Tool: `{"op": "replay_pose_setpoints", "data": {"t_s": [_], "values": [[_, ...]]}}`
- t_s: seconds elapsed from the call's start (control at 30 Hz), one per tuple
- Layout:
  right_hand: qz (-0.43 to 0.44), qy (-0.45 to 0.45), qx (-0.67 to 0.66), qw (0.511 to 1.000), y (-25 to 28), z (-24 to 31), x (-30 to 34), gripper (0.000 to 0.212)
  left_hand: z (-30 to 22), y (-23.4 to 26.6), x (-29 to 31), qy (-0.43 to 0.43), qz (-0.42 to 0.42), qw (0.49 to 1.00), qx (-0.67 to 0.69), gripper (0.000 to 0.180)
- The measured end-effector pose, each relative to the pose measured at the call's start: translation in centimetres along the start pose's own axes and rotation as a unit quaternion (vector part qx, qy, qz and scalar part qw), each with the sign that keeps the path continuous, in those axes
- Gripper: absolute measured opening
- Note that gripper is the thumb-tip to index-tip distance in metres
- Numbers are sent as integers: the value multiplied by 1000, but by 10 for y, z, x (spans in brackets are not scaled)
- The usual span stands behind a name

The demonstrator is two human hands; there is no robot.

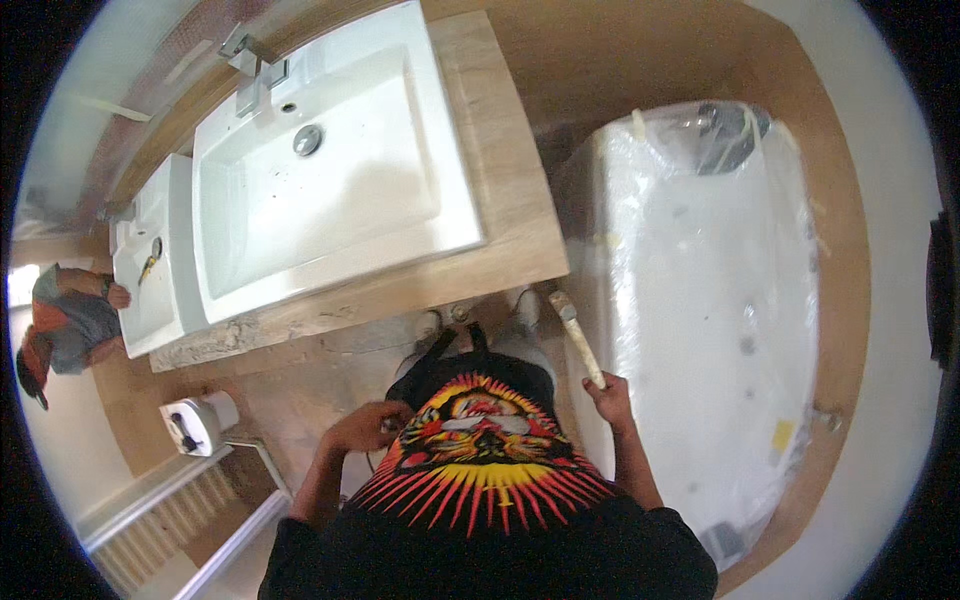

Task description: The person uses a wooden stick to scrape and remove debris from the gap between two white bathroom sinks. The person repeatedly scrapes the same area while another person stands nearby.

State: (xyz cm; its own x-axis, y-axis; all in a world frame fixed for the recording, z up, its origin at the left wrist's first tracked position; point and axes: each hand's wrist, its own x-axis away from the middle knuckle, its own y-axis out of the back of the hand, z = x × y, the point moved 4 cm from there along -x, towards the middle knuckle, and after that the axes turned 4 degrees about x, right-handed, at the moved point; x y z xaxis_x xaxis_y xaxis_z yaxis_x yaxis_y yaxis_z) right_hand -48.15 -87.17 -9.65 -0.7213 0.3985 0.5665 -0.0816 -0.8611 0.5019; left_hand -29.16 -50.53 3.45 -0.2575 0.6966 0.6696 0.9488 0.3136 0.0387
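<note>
My right hand (pixel 610 398) is closed round the lower end of a pale wooden-handled tool (pixel 580 342). The tool slants up and to the left, ending in a slightly wider, greyish tip near the countertop corner; its exact kind is unclear. My left hand (pixel 375 427) is at the front of my black printed shirt, its fingers curled. A small greyish spot shows at those fingers, too small to name. In front of me a large white washbasin (pixel 335 185) with a square metal tap (pixel 255 75) sits on a beige stone-look countertop (pixel 515 190).
A plastic-wrapped white bathtub (pixel 690 300) stands on my right. At the left, a person (pixel 75 315) leans by a second white basin (pixel 150 260) holding a small yellow and dark object. A white toilet-like fixture (pixel 195 425) and a white-framed rack (pixel 170 520) are at lower left.
</note>
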Motion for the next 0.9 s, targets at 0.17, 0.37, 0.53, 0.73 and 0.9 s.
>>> {"op": "replay_pose_setpoints", "data": {"t_s": [0.17, 0.37, 0.53, 0.73, 0.9], "values": [[46, 31, 72, 996, 52, 2, -61, 27, -12, -50, -5, -46, -117, 981, 147, 35], [67, 92, 45, 992, 81, 19, -117, 27, -20, -66, -27, 24, -72, 955, 286, 37], [73, 130, -18, 989, 78, 37, -147, 24, -31, -77, -48, -45, -90, 964, 245, 37], [99, 73, -57, 991, 61, 45, -150, 25, -35, -80, -42, -23, -110, 943, 313, 38], [115, 71, -51, 990, 51, 45, -136, 28, -36, -86, -41, -45, -125, 938, 320, 49]]}}
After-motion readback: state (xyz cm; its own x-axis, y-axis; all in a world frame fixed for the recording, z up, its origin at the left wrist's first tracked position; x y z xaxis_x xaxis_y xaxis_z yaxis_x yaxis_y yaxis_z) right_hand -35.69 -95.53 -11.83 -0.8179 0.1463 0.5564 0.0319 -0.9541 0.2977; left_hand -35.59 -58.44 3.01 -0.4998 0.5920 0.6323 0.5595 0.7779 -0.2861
